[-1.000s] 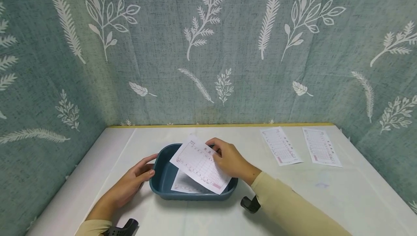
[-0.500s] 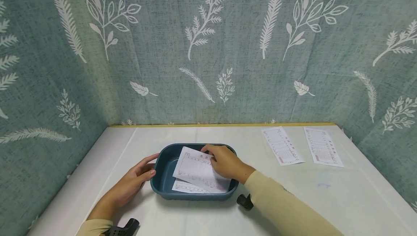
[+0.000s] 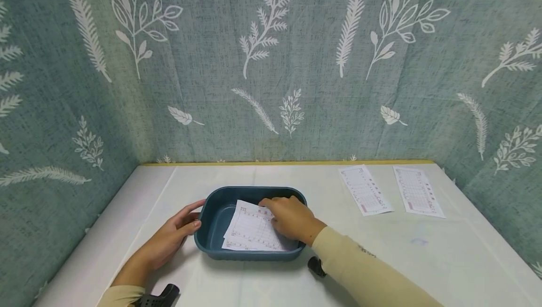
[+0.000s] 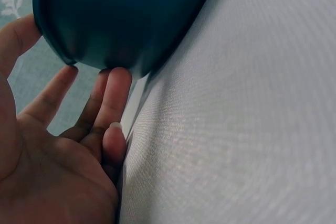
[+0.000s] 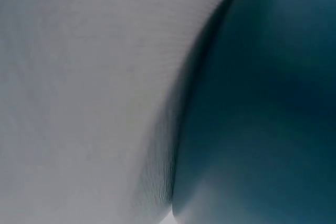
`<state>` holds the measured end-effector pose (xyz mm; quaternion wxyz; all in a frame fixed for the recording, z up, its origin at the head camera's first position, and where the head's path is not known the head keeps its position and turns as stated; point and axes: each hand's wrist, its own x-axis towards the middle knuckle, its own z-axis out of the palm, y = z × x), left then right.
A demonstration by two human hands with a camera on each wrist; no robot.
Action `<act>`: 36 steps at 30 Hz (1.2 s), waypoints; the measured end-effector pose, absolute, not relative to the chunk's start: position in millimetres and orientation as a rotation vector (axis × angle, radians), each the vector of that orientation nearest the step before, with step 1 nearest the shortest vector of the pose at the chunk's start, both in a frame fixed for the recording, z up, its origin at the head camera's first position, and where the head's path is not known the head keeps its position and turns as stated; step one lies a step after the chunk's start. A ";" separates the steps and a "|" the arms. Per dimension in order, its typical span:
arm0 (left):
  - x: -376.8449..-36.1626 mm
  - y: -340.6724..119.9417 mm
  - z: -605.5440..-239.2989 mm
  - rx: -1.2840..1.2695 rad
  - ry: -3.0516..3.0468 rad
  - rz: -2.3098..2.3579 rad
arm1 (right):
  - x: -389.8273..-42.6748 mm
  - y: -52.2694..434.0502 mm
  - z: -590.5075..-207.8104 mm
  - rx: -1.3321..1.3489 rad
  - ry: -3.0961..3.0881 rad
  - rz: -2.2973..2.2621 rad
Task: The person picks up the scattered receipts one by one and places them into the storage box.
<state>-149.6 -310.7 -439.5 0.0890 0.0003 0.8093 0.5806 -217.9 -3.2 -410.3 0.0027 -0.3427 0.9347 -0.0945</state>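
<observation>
A dark blue plastic basin (image 3: 218, 222) sits on the white table. My left hand (image 3: 167, 238) touches its left end with relaxed fingers; the left wrist view shows the fingertips (image 4: 122, 80) against the basin's wall (image 4: 121, 19). Inside the basin, my right hand (image 3: 294, 220) pinches a white printed paper form (image 3: 251, 222) at its right part. The form lies low, tilted over another printed form (image 3: 237, 244) whose lower edge peeks out beneath. The thumb tip is hidden. Only the basin's outer wall (image 5: 262, 103) and tabletop appear in the right wrist view, without the hand.
Two more printed forms lie flat at the back right of the table, the nearer-to-centre form (image 3: 366, 189) slightly slanted and the other form (image 3: 418, 191) beside it. Behind the table hangs a grey-green leaf-patterned cloth (image 3: 271, 109); a similar cloth stands at each side.
My right hand has lowered the printed form from above the rim into the basin, onto the other form. The left hand and the basin have stayed in place.
</observation>
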 end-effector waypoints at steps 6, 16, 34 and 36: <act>-149.3 -309.6 -439.7 -0.005 2.395 1.723 | -215.8 -3.9 -410.4 -1.082 2.947 -0.136; -152.7 -305.7 -435.7 -0.005 2.409 1.719 | -217.7 0.5 -410.4 -1.182 3.033 -0.030; -150.9 -310.8 -438.6 0.008 2.411 1.716 | -218.3 8.9 -410.9 -1.126 3.189 -1.152; -151.8 -310.1 -439.4 0.003 2.404 1.721 | -217.1 14.9 -411.1 -1.091 3.145 -1.355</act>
